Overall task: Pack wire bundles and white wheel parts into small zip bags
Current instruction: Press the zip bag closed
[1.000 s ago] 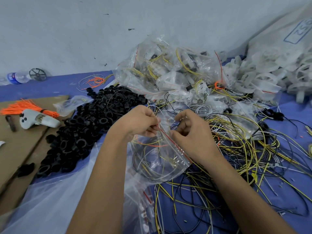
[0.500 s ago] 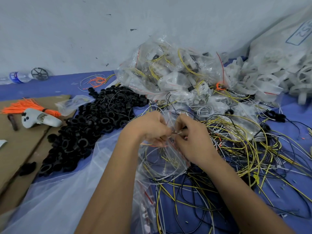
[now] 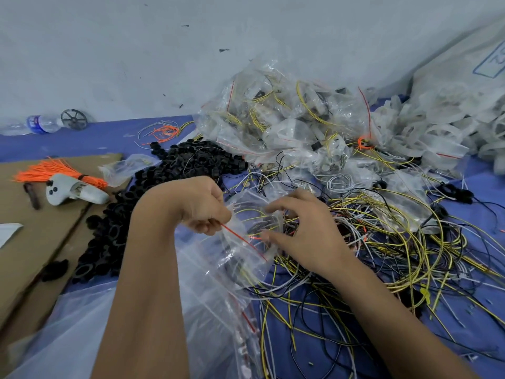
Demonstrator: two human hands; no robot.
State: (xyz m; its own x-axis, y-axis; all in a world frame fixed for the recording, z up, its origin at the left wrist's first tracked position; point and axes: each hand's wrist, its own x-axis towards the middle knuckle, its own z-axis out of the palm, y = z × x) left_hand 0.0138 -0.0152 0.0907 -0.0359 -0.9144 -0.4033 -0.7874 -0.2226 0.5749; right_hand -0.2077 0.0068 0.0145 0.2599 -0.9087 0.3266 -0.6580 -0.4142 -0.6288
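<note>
A small clear zip bag (image 3: 246,253) with a red zip line hangs between my hands over the blue cloth, and a coiled wire bundle shows through it. My left hand (image 3: 199,206) pinches the bag's top edge at the left end of the red line. My right hand (image 3: 297,231) is at the bag's right edge with fingers curled, thumb and fingertips on the plastic. Loose yellow, black and white wires (image 3: 382,255) lie tangled just right of my hands. White wheel parts (image 3: 437,127) are heaped at the far right.
Filled zip bags (image 3: 287,124) are piled at the back. Black rings (image 3: 153,198) are heaped to the left. Cardboard (image 3: 32,242) carries orange ties (image 3: 54,170) and a white controller (image 3: 73,190). A large clear bag (image 3: 82,324) lies near me, a bottle (image 3: 41,123) at far left.
My hands have moved apart along the bag's zip edge; half a second ago they met at its middle. The bag now hangs lower and tilts down to the right.
</note>
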